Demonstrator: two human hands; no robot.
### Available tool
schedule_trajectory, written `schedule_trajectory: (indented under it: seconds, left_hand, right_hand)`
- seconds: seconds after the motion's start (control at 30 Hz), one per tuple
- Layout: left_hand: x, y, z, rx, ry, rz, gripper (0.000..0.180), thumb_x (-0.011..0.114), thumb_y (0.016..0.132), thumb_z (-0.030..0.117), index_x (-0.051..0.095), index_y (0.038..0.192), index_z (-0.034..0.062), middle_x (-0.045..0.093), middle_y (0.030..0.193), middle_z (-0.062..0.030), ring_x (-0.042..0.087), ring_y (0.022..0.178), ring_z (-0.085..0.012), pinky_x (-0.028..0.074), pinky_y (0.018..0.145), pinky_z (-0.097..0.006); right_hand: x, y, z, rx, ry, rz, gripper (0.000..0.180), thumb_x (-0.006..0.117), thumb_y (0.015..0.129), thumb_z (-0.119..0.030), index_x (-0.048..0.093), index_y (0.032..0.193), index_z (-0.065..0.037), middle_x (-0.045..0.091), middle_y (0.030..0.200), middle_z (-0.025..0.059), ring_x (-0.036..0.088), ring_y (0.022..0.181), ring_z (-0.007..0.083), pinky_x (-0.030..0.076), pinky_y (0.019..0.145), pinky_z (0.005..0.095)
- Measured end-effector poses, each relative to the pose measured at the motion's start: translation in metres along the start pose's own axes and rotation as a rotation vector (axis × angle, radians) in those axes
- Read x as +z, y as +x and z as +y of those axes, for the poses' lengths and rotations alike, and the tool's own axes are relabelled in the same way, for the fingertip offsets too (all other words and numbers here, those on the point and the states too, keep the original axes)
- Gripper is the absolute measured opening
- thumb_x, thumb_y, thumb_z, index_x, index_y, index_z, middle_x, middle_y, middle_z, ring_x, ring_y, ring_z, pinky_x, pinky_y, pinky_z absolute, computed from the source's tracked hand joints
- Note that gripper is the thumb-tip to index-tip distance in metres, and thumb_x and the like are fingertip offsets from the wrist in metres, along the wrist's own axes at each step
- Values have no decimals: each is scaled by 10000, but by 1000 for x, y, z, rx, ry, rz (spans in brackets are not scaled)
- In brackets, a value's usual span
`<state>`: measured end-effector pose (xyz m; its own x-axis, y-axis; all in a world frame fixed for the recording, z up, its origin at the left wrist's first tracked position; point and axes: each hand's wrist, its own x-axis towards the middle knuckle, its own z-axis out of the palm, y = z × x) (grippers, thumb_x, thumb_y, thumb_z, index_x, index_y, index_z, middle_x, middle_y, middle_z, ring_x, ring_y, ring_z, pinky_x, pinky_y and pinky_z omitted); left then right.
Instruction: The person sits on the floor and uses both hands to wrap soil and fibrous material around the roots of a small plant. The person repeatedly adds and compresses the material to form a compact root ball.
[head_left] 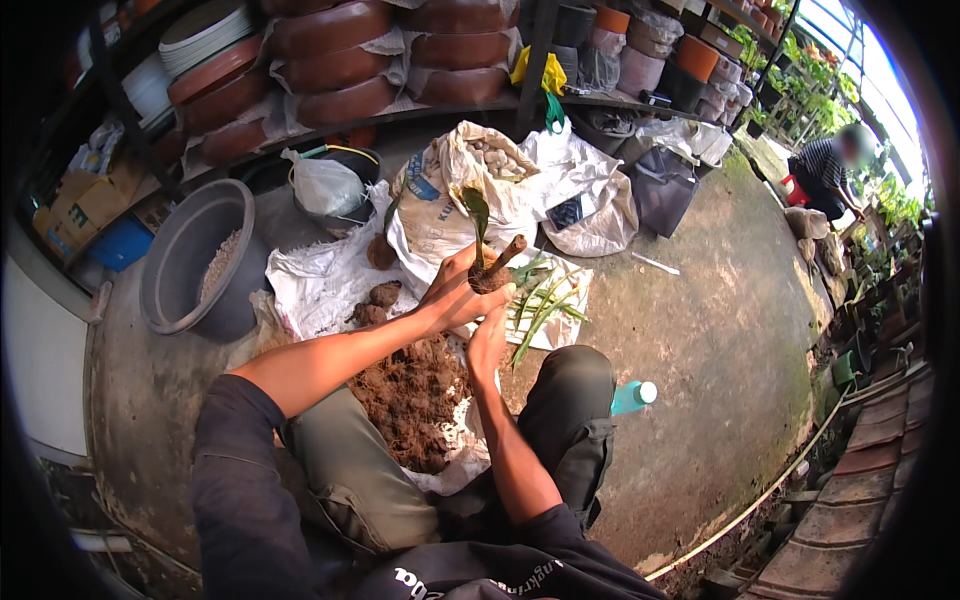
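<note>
In front of my knees I hold up a small plant with a brown root ball point(487, 279), a cut woody stem and one upright dark green leaf point(477, 212). My left hand point(453, 287) is closed round the left side of the root ball. My right hand point(489, 328) closes on it from below and the right; its fingers are partly hidden. Beneath my hands lies a heap of brown fibrous clumps point(415, 405) on white sacking. Several long green cut leaves point(545, 305) are strewn on a sheet just right of my hands.
A large grey tub point(165, 275) holding pale granules stands at left. Open sacks point(490, 160) lie ahead, below shelves of stacked brown pots point(335, 70). A turquoise bottle point(632, 397) is beside my right knee. Another person point(822, 175) crouches at the far right.
</note>
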<state>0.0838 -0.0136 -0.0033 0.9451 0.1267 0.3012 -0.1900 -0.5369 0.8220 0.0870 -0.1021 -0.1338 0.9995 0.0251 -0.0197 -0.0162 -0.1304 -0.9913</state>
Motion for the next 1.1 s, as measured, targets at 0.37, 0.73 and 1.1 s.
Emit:
schedule_trajectory:
  seconds: [0.37, 0.73, 1.1]
  left_hand:
    - [-36, 0, 3, 477, 216, -86, 547, 791, 662, 242, 566, 1105, 13, 607, 992, -183, 644, 870, -345, 539, 773, -419]
    - [-54, -4, 2, 676, 328, 15, 451, 780, 691, 210, 600, 1065, 35, 601, 996, -136, 627, 892, -332, 537, 788, -392]
    - [-65, 0, 29, 853, 350, 154, 422, 790, 704, 180, 613, 1060, 38, 613, 1027, -132, 637, 888, -326, 548, 765, -393]
  right_hand:
    - [5, -84, 166, 295, -951, -816, 913, 519, 882, -664, 148, 1559, -178, 153, 1609, 175, 168, 1468, 403, 123, 1135, 641]
    - [1, -88, 205, -6, -905, -857, 767, 764, 727, -410, 394, 1301, -63, 413, 1385, 227, 502, 1201, 430, 469, 965, 493]
    - [15, -102, 224, -240, -729, -845, 497, 697, 782, -153, 475, 1225, -106, 453, 1288, 252, 610, 1029, 460, 528, 852, 504]
